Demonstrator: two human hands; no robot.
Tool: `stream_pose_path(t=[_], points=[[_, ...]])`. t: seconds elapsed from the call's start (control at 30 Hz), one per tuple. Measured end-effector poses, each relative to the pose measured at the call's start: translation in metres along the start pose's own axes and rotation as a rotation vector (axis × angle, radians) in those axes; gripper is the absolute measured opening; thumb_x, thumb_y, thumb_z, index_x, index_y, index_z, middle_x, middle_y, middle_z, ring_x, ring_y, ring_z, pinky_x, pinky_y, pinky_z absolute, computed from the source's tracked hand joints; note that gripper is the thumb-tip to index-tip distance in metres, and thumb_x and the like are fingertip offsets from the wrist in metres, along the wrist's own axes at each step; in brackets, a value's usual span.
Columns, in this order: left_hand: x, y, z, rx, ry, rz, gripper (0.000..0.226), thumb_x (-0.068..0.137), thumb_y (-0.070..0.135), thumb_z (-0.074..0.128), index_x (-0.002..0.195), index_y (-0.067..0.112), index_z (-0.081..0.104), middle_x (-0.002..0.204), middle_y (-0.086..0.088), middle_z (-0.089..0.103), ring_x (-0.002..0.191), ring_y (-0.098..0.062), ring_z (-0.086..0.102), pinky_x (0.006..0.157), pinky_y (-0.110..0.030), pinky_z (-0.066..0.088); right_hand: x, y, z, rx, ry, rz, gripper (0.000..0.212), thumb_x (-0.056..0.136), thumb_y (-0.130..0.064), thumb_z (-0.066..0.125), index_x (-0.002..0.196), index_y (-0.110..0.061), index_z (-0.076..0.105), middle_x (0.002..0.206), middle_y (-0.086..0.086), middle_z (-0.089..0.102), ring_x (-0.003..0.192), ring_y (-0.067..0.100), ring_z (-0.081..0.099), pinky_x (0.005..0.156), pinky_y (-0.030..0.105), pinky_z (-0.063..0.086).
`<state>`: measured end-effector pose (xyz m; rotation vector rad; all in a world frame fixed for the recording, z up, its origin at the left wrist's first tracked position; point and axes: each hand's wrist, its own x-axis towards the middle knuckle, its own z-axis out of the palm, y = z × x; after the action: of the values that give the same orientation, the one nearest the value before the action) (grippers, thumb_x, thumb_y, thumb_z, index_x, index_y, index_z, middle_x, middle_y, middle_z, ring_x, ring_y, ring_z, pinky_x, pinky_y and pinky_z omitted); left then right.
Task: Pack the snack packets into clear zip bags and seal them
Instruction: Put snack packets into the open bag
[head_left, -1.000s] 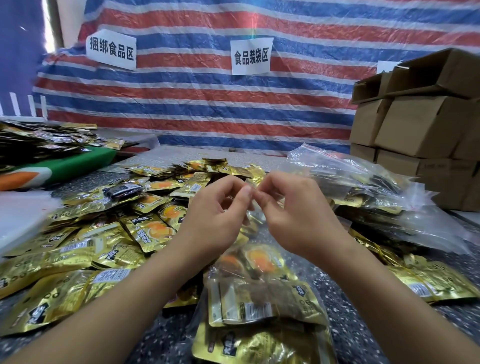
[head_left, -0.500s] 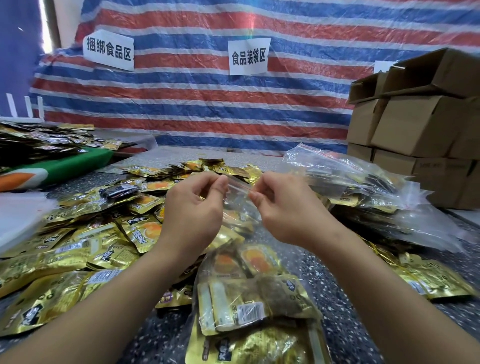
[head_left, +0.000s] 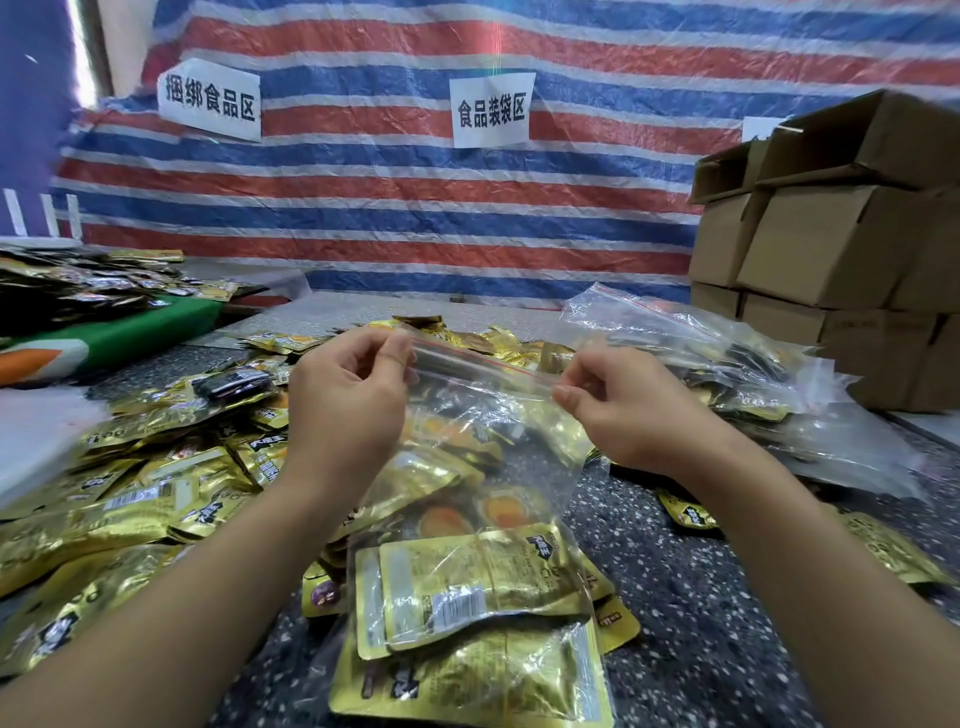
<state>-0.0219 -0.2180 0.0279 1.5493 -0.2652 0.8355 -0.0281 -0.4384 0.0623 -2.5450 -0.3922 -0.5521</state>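
A clear zip bag (head_left: 498, 431) with a red-lined zip strip hangs in front of me, its lower part holding several gold snack packets (head_left: 467, 587). My left hand (head_left: 348, 400) pinches the left end of the zip strip between thumb and fingers. My right hand (head_left: 618, 405) pinches the right end. The strip is stretched between them, slanting down to the right. Loose gold snack packets (head_left: 156, 467) lie heaped on the speckled table to the left.
Filled clear bags (head_left: 727, 364) are piled at the right, in front of stacked cardboard boxes (head_left: 831, 249). A striped tarp with paper signs hangs behind. More packets (head_left: 78, 280) lie on a green surface at far left. A white sheet (head_left: 36, 431) sits at left.
My hands started together at the middle of the zip strip and have drawn apart to its two ends, running along the seal.
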Motion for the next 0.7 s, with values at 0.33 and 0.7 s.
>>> stream_pose_path(t=[0.33, 0.7], points=[[0.005, -0.005, -0.004, 0.022, 0.034, -0.038, 0.028, 0.099, 0.024, 0.057, 0.074, 0.025, 0.070, 0.062, 0.007, 0.065, 0.055, -0.003, 0.054, 0.054, -0.021, 0.046, 0.002, 0.020, -0.002, 0.121, 0.015, 0.013, 0.023, 0.093, -0.022, 0.068, 0.071, -0.023, 0.060, 0.064, -0.007, 0.057, 0.056, 0.005, 0.046, 0.055, 0.023, 0.041], [0.010, -0.009, -0.005, -0.019, -0.041, -0.098, 0.033, 0.105, 0.024, 0.043, 0.076, 0.016, 0.057, 0.054, 0.005, 0.058, 0.042, -0.008, 0.048, 0.044, -0.016, 0.039, -0.002, 0.018, 0.006, 0.588, 0.042, 0.022, 0.013, 0.094, -0.017, 0.064, 0.082, -0.012, 0.066, 0.072, 0.002, 0.066, 0.067, 0.010, 0.060, 0.067, 0.023, 0.051]])
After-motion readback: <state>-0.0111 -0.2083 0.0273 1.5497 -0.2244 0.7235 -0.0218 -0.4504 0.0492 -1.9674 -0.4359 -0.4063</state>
